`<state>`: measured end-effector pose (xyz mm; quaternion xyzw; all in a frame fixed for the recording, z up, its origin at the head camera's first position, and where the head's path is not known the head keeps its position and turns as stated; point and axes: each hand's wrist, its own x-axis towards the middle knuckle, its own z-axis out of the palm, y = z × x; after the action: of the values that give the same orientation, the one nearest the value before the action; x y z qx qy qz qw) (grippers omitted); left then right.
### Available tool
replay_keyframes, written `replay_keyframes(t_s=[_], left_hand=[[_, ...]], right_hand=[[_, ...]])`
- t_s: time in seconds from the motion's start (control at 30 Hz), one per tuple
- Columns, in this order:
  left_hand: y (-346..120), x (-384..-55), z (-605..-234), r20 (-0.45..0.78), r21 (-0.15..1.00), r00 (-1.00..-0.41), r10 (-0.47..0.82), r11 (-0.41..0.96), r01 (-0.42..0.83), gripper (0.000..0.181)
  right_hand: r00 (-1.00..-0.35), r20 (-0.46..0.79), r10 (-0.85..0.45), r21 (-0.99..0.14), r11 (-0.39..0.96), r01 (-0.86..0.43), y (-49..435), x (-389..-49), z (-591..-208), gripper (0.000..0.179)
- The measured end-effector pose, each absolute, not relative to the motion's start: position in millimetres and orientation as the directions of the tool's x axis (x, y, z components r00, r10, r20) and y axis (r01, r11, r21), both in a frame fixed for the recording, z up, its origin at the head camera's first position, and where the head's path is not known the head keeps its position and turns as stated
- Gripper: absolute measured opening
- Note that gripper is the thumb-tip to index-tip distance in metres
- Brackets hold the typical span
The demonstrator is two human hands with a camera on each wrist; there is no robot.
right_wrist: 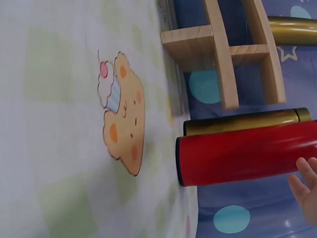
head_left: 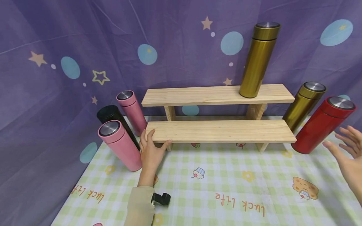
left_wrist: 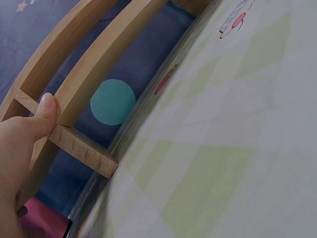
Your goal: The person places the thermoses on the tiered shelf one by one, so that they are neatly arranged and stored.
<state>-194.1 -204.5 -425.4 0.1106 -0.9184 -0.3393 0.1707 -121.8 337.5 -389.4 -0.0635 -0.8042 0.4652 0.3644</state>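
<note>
At the left end of a two-tier wooden shelf (head_left: 220,130), my left hand (head_left: 151,153) grips the lower board's corner. Its thumb (left_wrist: 47,106) lies on the front edge, while the fingers reach over the end. Close beside that hand stands a pink thermos bottle (head_left: 123,147), with a black one (head_left: 108,111) and another pink one (head_left: 133,110) behind. My right hand (head_left: 350,157) is held with spread fingers to the right of a red thermos bottle (head_left: 319,128), holding nothing. A gold thermos bottle (head_left: 304,103) stands behind the red one.
Another gold thermos bottle (head_left: 258,59) stands upright on the upper board, right of its middle. A green-checked tablecloth (head_left: 220,175) with printed cartoons covers the table. Behind the shelf hangs a purple curtain (head_left: 181,25) with stars and blue ovals.
</note>
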Motion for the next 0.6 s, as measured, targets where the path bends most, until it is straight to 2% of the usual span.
replay_keyframes(t_s=[0.2, 0.4, 0.6], left_hand=[[-204.5, -194.3, -425.3, 0.242, 0.659, -0.917, -0.317, 0.747, -0.084, 0.093], [-204.5, -194.1, -425.3, 0.243, 0.662, -0.918, -0.315, 0.746, -0.081, 0.093], [-204.4, -193.7, -425.6, 0.246, 0.658, -0.916, -0.316, 0.748, -0.081, 0.093]], right_hand=[[-0.733, 0.475, 0.487, -0.834, 0.515, -0.199, 344.0, -128.7, -395.1, 0.066], [-0.756, 0.345, 0.556, -0.882, 0.469, -0.058, 348.7, -137.2, -397.3, 0.066], [-0.769, 0.287, 0.571, -0.884, 0.467, 0.017, 351.4, -145.4, -397.8, 0.072]])
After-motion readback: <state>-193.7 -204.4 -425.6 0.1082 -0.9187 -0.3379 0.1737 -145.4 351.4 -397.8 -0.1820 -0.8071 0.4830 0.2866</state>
